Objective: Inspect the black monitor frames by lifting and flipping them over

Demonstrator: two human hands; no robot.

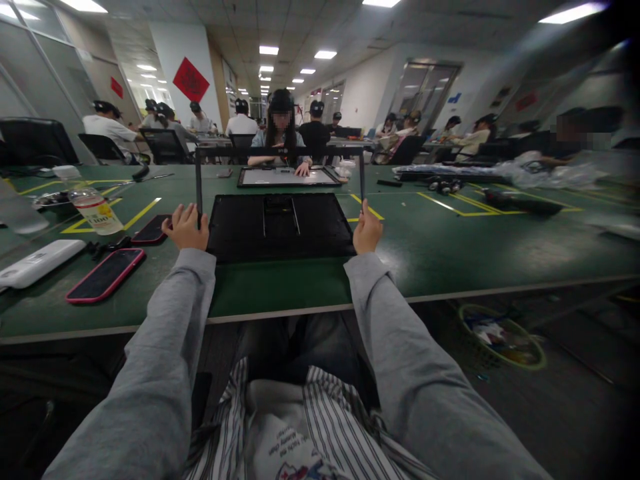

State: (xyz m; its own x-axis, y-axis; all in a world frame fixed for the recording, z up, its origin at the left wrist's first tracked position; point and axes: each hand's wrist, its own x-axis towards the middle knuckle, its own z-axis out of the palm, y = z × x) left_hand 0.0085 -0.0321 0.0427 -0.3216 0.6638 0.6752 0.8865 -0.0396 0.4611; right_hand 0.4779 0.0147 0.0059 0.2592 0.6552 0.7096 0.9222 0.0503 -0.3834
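Observation:
A thin black rectangular frame stands upright over a flat black panel that lies on the green table. My left hand is closed round the frame's left bar near its lower end. My right hand grips the right bar in the same way. Both arms wear grey sleeves and reach out over the table's near edge. The panel has a raised bracket in its middle.
Left of my hands lie a dark phone, a pink-cased phone, a white box and a plastic bottle. Across the table a seated person rests a hand on a framed panel. A bin sits on the floor to the right.

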